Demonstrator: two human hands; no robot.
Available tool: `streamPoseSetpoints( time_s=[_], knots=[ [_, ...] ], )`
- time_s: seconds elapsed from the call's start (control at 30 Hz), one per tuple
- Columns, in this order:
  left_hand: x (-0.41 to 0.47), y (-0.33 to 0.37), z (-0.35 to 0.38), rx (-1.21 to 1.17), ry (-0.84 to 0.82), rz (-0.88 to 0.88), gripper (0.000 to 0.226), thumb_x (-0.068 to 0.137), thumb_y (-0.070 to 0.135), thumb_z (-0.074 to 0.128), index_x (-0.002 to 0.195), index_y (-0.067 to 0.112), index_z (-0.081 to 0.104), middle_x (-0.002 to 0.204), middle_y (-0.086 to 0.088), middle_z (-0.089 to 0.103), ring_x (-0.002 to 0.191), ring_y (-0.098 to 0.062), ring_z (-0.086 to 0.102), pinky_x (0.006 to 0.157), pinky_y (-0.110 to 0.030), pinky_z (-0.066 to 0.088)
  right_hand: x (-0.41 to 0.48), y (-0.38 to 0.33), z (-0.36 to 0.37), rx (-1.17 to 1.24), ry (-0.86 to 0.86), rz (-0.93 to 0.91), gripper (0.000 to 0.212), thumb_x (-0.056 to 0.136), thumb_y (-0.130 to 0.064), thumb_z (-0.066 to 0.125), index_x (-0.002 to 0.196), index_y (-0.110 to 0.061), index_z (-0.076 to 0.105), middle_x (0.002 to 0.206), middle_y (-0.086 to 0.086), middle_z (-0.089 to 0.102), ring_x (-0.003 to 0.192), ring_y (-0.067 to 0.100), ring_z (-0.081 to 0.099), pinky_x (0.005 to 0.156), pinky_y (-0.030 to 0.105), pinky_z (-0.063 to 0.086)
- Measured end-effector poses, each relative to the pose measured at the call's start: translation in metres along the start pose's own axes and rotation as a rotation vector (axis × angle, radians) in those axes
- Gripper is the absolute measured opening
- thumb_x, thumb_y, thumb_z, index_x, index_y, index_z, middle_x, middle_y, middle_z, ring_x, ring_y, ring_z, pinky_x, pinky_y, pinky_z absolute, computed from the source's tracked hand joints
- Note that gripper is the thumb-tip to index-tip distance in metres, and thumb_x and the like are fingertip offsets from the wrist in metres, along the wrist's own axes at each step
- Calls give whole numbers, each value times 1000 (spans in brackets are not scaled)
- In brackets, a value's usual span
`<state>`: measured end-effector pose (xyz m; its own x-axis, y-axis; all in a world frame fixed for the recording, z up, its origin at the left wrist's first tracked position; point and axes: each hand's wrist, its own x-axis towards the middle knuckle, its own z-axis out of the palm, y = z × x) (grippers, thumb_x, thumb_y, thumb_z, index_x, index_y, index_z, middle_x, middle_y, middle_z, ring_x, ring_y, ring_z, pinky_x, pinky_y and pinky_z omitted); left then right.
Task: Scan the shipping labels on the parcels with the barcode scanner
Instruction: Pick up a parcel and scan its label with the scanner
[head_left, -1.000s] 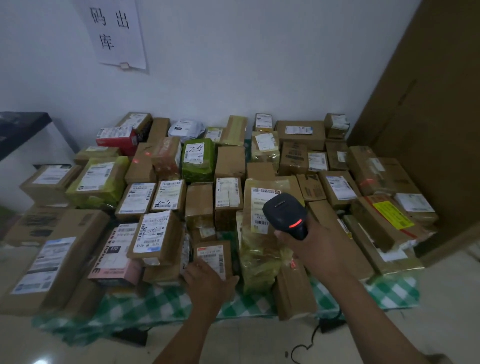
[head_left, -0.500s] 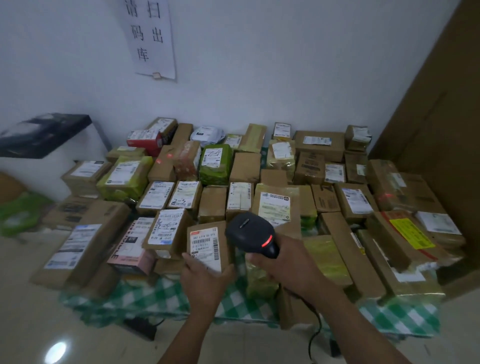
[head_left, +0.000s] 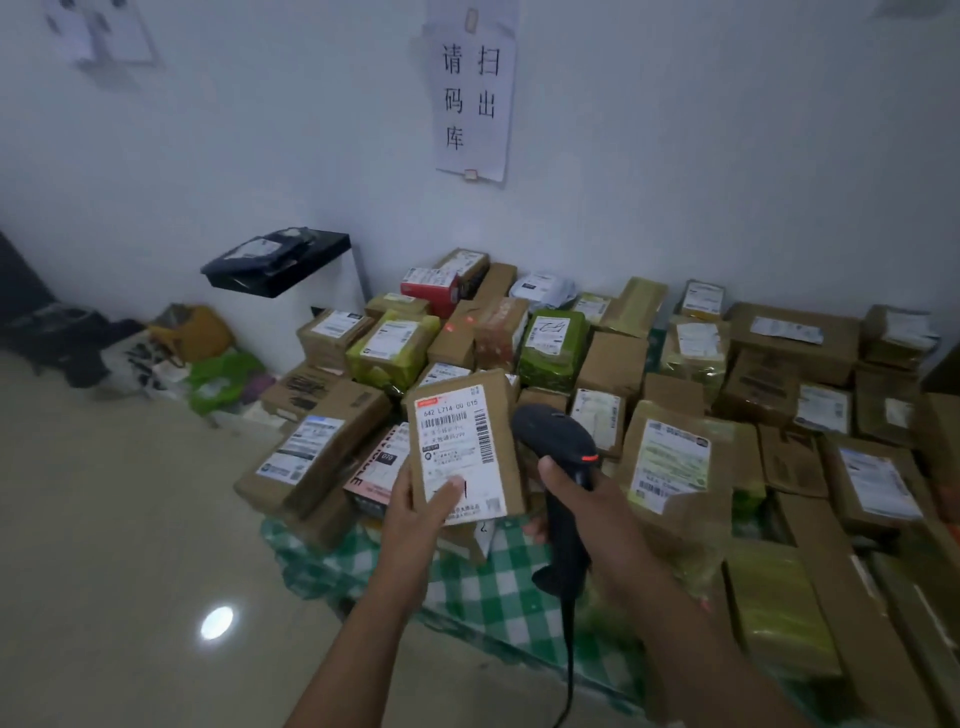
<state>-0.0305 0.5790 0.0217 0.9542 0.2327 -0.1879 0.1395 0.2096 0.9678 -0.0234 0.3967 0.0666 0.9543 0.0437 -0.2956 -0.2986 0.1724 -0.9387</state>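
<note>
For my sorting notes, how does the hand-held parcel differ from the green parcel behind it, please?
The hand-held parcel is plain brown card; the green parcel is wrapped in green film. The hand-held parcel is held up in the left hand; the green parcel lies in the pile. Both carry white labels.

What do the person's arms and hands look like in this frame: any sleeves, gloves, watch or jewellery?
Both are bare. The left hand and right hand wear no gloves, and no ring shows on the fingers in view. The left forearm and right forearm run uncovered to the frame's lower edge: no sleeve, watch, bracelet or marking is visible.
</note>
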Motion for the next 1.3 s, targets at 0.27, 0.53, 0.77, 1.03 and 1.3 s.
streamPoseSetpoints(
  time_s=[0.27,0.53,0.77,1.03,1.3],
  knots=[
    [29,43,-61,51,16,9,63,65,20,85,119,42,63,114,-1,73,98,-27,73,80,-48,59,11,2,15,-240,-160,-99,21,91,-35,68,99,-16,67,66,14,72,45,19,63,49,27,54],
    [45,77,-104,453,121,99,65,68,9,88,122,37,64,112,-3,72,94,-21,72,83,-45,58,14,18,21,-705,-379,-162,18,86,-39,73,98,-31,64,67,-3,72,47,8,61,49,24,53],
    [50,80,-122,564,43,59,70,69,6,86,130,31,62,108,1,72,82,-10,73,61,-22,56,15,19,19,-799,-448,-166,39,86,-35,76,120,-21,63,70,-10,70,44,6,58,49,22,50],
    [49,74,-132,566,18,36,69,68,5,86,128,31,65,107,3,73,79,-8,74,56,-18,55,15,19,16,-816,-471,-188,33,86,-37,75,115,-30,62,76,-9,70,45,6,60,49,21,51],
    [43,71,-125,593,5,16,68,67,10,88,125,36,65,114,6,69,89,-10,72,74,-27,57,10,16,15,-833,-472,-170,40,86,-38,75,121,-25,63,81,-8,72,48,8,61,51,21,52]
  ],
)
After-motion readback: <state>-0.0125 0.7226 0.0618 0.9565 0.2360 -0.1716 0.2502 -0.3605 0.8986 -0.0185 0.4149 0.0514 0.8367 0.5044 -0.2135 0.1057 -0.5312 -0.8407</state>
